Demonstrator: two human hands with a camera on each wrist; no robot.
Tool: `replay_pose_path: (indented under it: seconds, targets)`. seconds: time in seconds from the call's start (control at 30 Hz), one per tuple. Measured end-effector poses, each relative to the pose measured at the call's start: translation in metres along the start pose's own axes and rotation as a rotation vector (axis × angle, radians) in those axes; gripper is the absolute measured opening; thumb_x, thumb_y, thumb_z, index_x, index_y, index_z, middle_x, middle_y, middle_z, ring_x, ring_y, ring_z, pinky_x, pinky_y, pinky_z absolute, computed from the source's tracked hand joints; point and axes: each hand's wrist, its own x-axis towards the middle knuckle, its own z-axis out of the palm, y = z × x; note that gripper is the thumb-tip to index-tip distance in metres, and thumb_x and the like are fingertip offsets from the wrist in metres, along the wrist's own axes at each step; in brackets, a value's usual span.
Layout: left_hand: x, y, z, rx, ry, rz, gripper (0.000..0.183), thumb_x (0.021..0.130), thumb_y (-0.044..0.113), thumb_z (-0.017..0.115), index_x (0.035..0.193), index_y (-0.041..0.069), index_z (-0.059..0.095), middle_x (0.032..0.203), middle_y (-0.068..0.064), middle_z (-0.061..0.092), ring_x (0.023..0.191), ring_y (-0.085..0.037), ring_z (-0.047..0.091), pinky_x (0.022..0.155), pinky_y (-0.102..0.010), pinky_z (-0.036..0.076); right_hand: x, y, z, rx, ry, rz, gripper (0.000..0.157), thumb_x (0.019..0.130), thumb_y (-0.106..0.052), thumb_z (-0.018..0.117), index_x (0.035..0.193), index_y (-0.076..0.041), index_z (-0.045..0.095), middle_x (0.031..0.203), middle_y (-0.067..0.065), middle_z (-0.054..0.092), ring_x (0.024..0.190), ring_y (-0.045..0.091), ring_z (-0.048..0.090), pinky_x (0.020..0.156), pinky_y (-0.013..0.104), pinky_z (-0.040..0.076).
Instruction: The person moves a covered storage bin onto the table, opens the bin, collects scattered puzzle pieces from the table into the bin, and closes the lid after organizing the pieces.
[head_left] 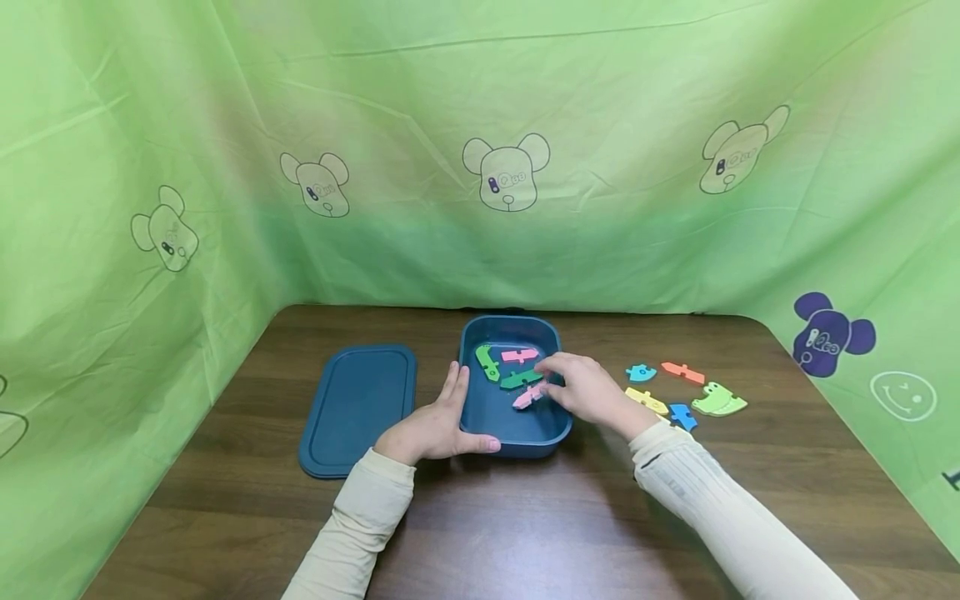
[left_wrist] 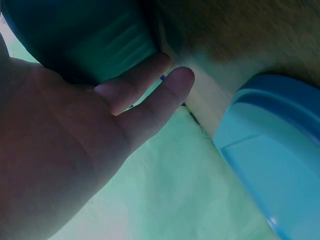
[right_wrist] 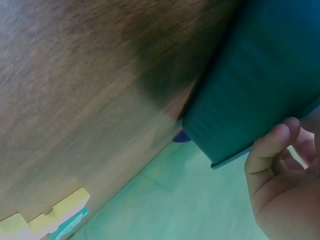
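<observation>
A dark blue box [head_left: 517, 429] stands uncovered in the head view, with several foam puzzle pieces inside. Among them are a bright green curved piece [head_left: 487, 363], a pink piece [head_left: 519, 355] and a dark green piece [head_left: 521, 380]. My right hand [head_left: 588, 390] reaches over the box's right side, and its thumb and fingertips pinch the end of a light pink puzzle piece [head_left: 528, 397] inside. In the right wrist view, its curled fingers [right_wrist: 267, 150] overlap the rim. My left hand [head_left: 438, 423] rests against the box's left side with straight fingers, its thumb along the front rim.
The matching blue lid [head_left: 357, 410] lies flat left of the box. To the right lie more loose pieces: a blue-green one [head_left: 641, 372], an orange one [head_left: 682, 372], a pale green animal head [head_left: 718, 400], a yellow one [head_left: 646, 401] and a blue one [head_left: 682, 416]. Green cloth surrounds the table.
</observation>
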Motion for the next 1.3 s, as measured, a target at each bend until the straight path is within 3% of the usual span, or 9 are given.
replay_pose_path:
  seconds: [0.23,0.47,0.5,0.7,0.93,1.13,1.3]
  targets:
    - [0.0,0.002,0.001,-0.012,0.001,0.008,0.12,0.085,0.062,0.073,0.163,0.017,-0.007,0.167,-0.003,-0.019,0.134,-0.042,0.047,0.099,-0.048,0.047,-0.01,0.01,-0.013,0.025,0.101,0.032,0.027,0.093,-0.004,0.072,0.119,0.0,0.071,0.116,0.013,0.068,0.108,0.032,0.064,0.091,0.052,0.05]
    - [-0.001,0.003,0.0,-0.002,0.005,0.018,0.12,0.085,0.062,0.073,0.163,0.016,-0.006,0.168,-0.005,-0.017,0.131,-0.041,0.05,0.094,-0.045,0.05,-0.032,0.042,-0.033,-0.005,0.189,0.027,0.022,0.092,0.0,0.07,0.113,0.001,0.071,0.109,0.016,0.07,0.09,0.031,0.066,0.08,0.051,0.05]
    - [-0.001,0.003,0.0,-0.004,0.005,0.019,0.12,0.085,0.062,0.073,0.163,0.015,-0.006,0.168,-0.005,-0.017,0.131,-0.041,0.05,0.093,-0.045,0.05,-0.037,0.047,-0.037,-0.001,0.182,0.044,0.022,0.092,-0.001,0.069,0.113,0.001,0.071,0.109,0.016,0.071,0.083,0.029,0.067,0.078,0.05,0.05]
    - [-0.002,0.003,0.0,-0.011,0.006,0.02,0.12,0.086,0.061,0.073,0.163,0.015,-0.007,0.168,-0.005,-0.017,0.134,-0.041,0.047,0.094,-0.045,0.049,-0.066,0.081,-0.058,0.012,0.129,0.175,0.021,0.094,-0.004,0.067,0.114,0.001,0.071,0.104,0.016,0.071,0.079,0.027,0.065,0.072,0.046,0.049]
    - [-0.003,0.004,0.0,-0.009,0.005,0.016,0.119,0.086,0.061,0.073,0.163,0.015,-0.006,0.167,-0.005,-0.018,0.136,-0.041,0.045,0.095,-0.045,0.049,-0.097,0.122,-0.075,0.019,0.084,0.318,0.022,0.098,-0.009,0.065,0.116,0.003,0.07,0.109,0.022,0.07,0.088,0.031,0.061,0.07,0.044,0.046]
    - [-0.004,0.003,0.0,-0.01,0.005,0.014,0.119,0.086,0.061,0.072,0.163,0.015,-0.006,0.168,-0.006,-0.017,0.136,-0.041,0.045,0.095,-0.045,0.049,-0.107,0.152,-0.085,0.031,0.043,0.416,0.032,0.099,-0.013,0.064,0.123,0.008,0.065,0.109,0.028,0.068,0.085,0.031,0.059,0.071,0.047,0.045]
    - [-0.004,0.004,0.001,-0.025,0.001,0.016,0.12,0.086,0.06,0.073,0.163,0.015,-0.006,0.167,-0.004,-0.018,0.136,-0.041,0.044,0.096,-0.045,0.048,-0.107,0.172,-0.085,0.062,0.028,0.482,0.041,0.098,-0.015,0.065,0.128,0.012,0.059,0.113,0.031,0.066,0.096,0.041,0.059,0.081,0.058,0.044]
